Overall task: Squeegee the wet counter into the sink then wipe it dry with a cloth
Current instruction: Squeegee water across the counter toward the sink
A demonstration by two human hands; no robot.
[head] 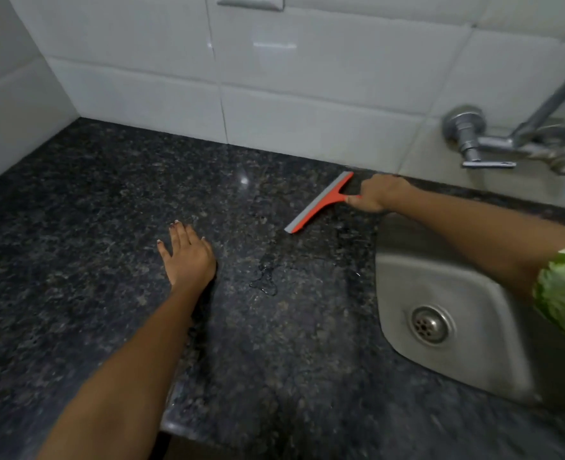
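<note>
A red squeegee (pixel 319 202) with a grey rubber blade rests its blade on the dark speckled granite counter (pixel 92 227), near the back wall and just left of the sink. My right hand (pixel 379 194) is closed around its red handle. My left hand (pixel 186 254) lies flat on the counter, fingers spread, holding nothing. A small puddle of water (pixel 266 277) glistens between my left hand and the steel sink (pixel 447 270), in front of the blade. No cloth is in view.
A chrome wall tap (pixel 493 144) juts out over the sink's back right. White tiled walls (pixel 274 78) close the counter at the back and left. The sink drain (pixel 430 325) sits low in the basin. The counter's front edge (pixel 181 426) runs under my left forearm.
</note>
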